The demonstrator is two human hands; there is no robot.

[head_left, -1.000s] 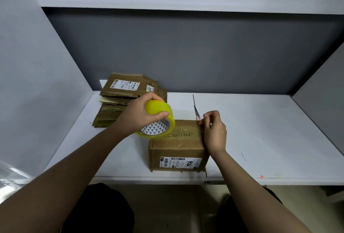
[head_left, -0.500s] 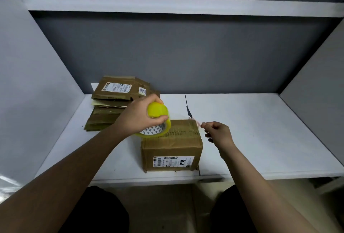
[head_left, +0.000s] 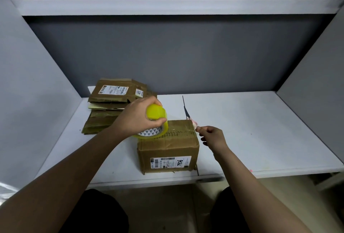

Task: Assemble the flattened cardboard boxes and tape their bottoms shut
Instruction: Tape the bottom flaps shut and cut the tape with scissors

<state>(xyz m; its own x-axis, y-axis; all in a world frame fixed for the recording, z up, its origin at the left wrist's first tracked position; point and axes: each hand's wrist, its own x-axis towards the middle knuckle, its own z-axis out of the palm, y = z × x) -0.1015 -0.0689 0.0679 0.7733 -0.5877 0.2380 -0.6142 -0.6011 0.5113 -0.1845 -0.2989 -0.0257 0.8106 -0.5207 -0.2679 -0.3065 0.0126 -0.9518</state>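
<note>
Presently the box (head_left: 168,145) stands at the table's (head_left: 251,134) front edge. Left hand (head_left: 136,116) grips the tape roll (head_left: 155,123) on its top; right hand (head_left: 212,136), curled, pinches the tape end at the box's right edge.

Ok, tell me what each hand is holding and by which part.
The left hand grips the yellow tape roll around its outer rim. The right hand pinches something thin, seemingly the tape's free end, at the box edge.

Dim, even overhead light, soft shadows, sharp focus, wide-angle bending at edges.
</note>
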